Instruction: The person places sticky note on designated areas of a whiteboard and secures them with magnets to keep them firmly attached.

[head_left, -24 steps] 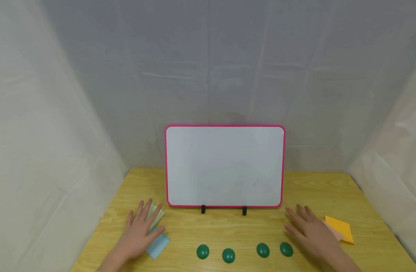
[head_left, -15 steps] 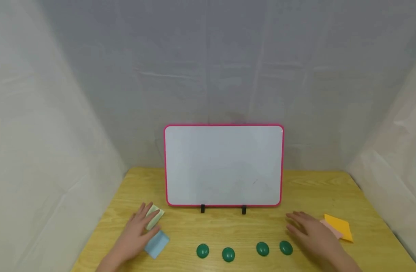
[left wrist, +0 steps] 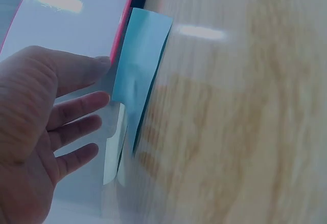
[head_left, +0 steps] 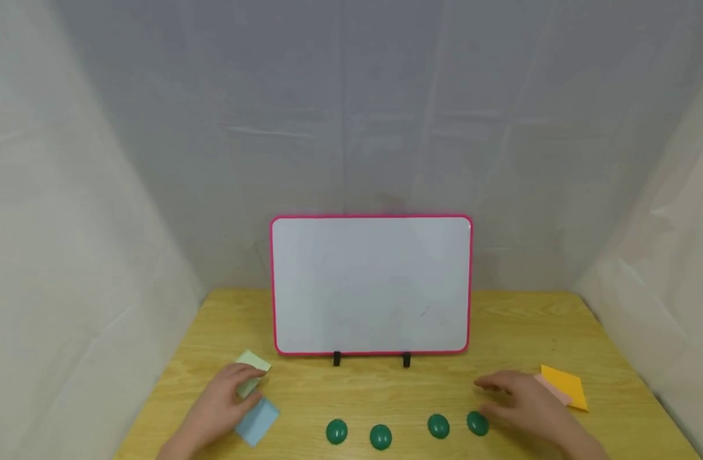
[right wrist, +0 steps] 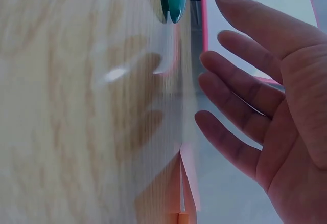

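My left hand (head_left: 216, 402) hovers over a pale green paper note (head_left: 252, 361) and a blue paper note (head_left: 257, 421) at the table's left side. Nothing is between its thumb and loosely bent fingers; in the left wrist view the blue note (left wrist: 140, 55) lies just past the fingertips. On the other side, my right hand (head_left: 526, 402) is held above the table, relaxed and holding nothing. Close to its thumb lies a round green magnet-like piece (head_left: 477, 423). Behind that hand, a pink note (head_left: 554, 390) partly covers an orange note (head_left: 567, 386).
A whiteboard (head_left: 371, 284) with a pink frame stands upright mid-table on black feet (head_left: 406, 360). More green domed pieces (head_left: 381, 437) lie in a loose row at the front of the wooden table (head_left: 386, 390). Pale sheeting (head_left: 340, 128) encloses the back and sides.
Both hands have gone from spread fingers to more gathered, bent fingers. The head view has shifted slightly. Notes, green pieces and whiteboard keep their places.
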A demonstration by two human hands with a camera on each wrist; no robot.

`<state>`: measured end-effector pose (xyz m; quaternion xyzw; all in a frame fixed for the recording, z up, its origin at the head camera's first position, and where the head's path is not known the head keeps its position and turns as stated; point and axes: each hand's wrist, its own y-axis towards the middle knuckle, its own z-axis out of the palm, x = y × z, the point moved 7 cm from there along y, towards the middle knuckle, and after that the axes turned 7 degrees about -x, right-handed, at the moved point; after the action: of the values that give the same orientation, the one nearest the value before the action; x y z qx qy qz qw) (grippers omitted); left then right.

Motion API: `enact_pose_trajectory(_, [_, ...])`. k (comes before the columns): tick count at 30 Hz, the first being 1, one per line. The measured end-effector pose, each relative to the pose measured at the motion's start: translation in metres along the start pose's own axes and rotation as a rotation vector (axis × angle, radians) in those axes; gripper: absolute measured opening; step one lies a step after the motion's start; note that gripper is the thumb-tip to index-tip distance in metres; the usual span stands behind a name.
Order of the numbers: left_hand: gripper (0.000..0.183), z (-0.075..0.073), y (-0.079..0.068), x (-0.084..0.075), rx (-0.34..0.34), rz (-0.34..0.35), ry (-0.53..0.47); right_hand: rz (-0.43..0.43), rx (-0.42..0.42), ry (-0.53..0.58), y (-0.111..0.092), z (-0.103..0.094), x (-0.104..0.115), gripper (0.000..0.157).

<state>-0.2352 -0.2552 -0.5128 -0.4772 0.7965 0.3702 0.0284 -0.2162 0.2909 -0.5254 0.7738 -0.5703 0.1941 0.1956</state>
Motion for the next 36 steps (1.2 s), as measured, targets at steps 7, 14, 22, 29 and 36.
enact_pose_trajectory(7, [0.034, -0.005, 0.002, -0.001, 0.088, -0.05, 0.012, -0.023, 0.083, 0.059, -0.003, 0.004, -0.001, 0.048])
enact_pose_trajectory(14, [0.032, -0.006, 0.002, 0.001, 0.174, -0.078, 0.031, -0.031, 0.13, 0.073, -0.004, 0.009, 0.004, 0.045])
enact_pose_trajectory(22, [0.026, -0.002, 0.003, -0.001, 0.221, -0.031, 0.042, -0.054, 0.156, 0.084, -0.005, 0.015, 0.003, 0.044])
enact_pose_trajectory(29, [0.025, 0.001, 0.005, -0.003, 0.221, -0.005, 0.031, -0.067, 0.16, 0.092, -0.006, 0.015, 0.008, 0.043])
enact_pose_trajectory(36, [0.023, 0.005, 0.007, -0.002, 0.246, 0.016, 0.063, -0.03, 0.188, 0.086, -0.007, 0.02, 0.008, 0.041])
